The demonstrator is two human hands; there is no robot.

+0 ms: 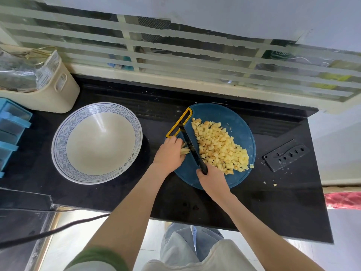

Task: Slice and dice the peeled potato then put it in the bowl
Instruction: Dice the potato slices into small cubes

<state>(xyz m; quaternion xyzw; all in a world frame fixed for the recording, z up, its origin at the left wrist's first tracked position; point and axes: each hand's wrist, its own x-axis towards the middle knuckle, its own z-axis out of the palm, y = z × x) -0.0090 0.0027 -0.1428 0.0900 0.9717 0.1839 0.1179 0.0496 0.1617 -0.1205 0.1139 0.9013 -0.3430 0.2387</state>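
Note:
A round blue cutting board (230,114) with a yellow handle lies on the black counter. A heap of diced potato (218,145) covers its right half. My left hand (170,153) presses down a small bundle of potato strips (185,150) at the board's left edge. My right hand (212,179) is closed on the handle of a black knife (190,145), whose blade stands against the ends of the strips. The large white bowl (58,145) with a blue patterned rim sits to the left of the board and holds nothing.
A black knife sheath (286,155) lies right of the board, with a few potato scraps (274,185) on the counter (273,212) nearby. A cream basket (56,94) and blue drawers (11,122) stand at the far left. A window grille runs behind.

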